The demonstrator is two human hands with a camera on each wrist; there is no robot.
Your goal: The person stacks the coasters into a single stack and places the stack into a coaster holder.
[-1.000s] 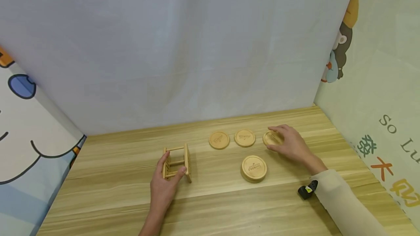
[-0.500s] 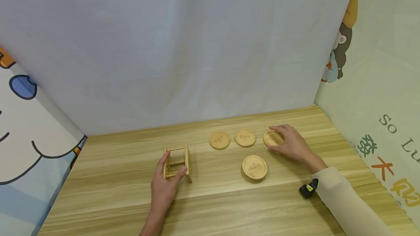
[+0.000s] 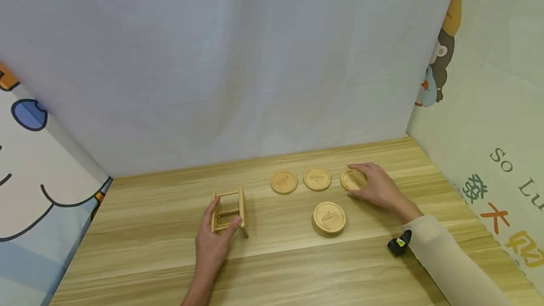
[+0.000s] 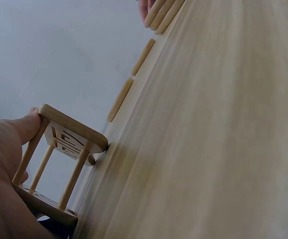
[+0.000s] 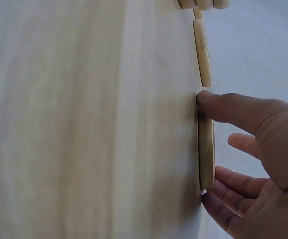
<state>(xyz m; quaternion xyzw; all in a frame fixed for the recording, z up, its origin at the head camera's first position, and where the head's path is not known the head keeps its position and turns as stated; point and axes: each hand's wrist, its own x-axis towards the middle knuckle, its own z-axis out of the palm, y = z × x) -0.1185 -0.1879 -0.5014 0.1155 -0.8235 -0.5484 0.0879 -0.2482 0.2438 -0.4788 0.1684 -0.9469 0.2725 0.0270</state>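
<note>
Around the two slatted sides of a small wooden coaster holder [image 3: 242, 204], my left hand [image 3: 211, 243] keeps its thumb and fingers. The left wrist view shows the holder's cut-out end panel [image 4: 69, 137] and its thin rods. My right hand [image 3: 379, 188] holds a round wooden coaster [image 3: 352, 180] by its edge, flat on the table. In the right wrist view the thumb is at one end of this coaster [image 5: 207, 149] and the fingertips at the other. Two more coasters, a middle one [image 3: 317, 179] and a left one [image 3: 284, 182], lie in the same row.
A short stack of coasters [image 3: 329, 218] stands nearer the body, in front of the row. The wood-grain table [image 3: 161, 192] ends at a pale cloth backdrop [image 3: 191, 84]. A printed panel [image 3: 488, 131] rises on the right.
</note>
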